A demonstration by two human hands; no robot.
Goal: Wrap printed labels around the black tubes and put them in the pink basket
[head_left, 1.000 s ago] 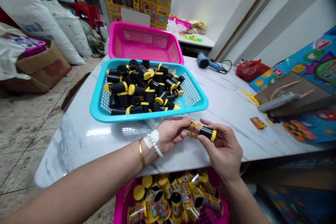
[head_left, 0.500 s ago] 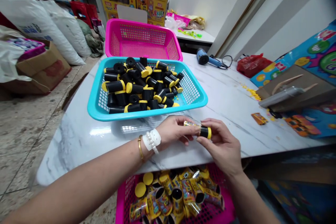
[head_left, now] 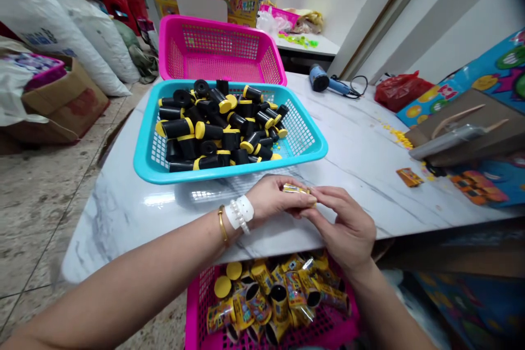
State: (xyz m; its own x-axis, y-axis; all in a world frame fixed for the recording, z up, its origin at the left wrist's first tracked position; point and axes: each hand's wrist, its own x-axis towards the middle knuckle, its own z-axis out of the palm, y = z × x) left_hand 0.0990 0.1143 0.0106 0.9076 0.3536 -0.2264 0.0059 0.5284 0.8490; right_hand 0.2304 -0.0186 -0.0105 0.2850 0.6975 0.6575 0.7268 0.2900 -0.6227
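My left hand (head_left: 274, 199) and my right hand (head_left: 344, 224) meet over the marble table's near edge, both closed around one small tube in a printed yellow wrapper (head_left: 294, 189). Only the wrapper's top shows between the fingers; the tube's black body is hidden. Just beyond the hands a turquoise basket (head_left: 150, 167) holds several black tubes with yellow caps (head_left: 213, 131). Below the table edge a pink basket (head_left: 197, 306) holds several wrapped tubes (head_left: 283, 298) and loose yellow caps.
An empty pink basket (head_left: 221, 54) stands behind the turquoise one. At the right lie a blue heat gun (head_left: 324, 82), a red bag (head_left: 400, 93), yellow bits, a small orange wrapper (head_left: 409, 176) and a brown board (head_left: 471, 136). White sacks and cardboard boxes line the floor at left.
The wrapper has been drawn along the tube: a second ago the black body and yellow cap stuck out at the right, now the fingers and wrapper cover them. The view has tilted slightly down.
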